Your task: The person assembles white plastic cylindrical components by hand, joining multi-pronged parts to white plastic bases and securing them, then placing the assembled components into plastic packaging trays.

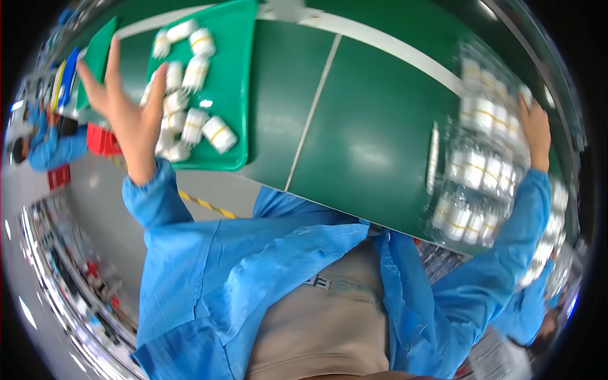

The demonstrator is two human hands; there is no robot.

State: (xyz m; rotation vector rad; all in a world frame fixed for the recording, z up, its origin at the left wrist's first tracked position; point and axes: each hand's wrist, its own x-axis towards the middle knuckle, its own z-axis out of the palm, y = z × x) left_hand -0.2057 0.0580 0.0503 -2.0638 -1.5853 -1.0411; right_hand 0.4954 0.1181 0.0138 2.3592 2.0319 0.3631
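My left hand (123,104) is raised with fingers spread, holding nothing, over the left edge of a green tray (237,76) that holds several small white bottles (201,123) with yellow bands. My right hand (536,130) rests on the far side of a clear plastic pack (481,161) of several white bottles, which lies at the right end of the green table (354,126); its fingers curl over the pack's edge. Both arms wear blue sleeves.
A second green tray (96,57) stands on edge at the far left. A white line (313,114) crosses the table. More wrapped bottle packs (554,228) sit at the right. A person in blue (50,142) is at the left, beside a red crate (101,140).
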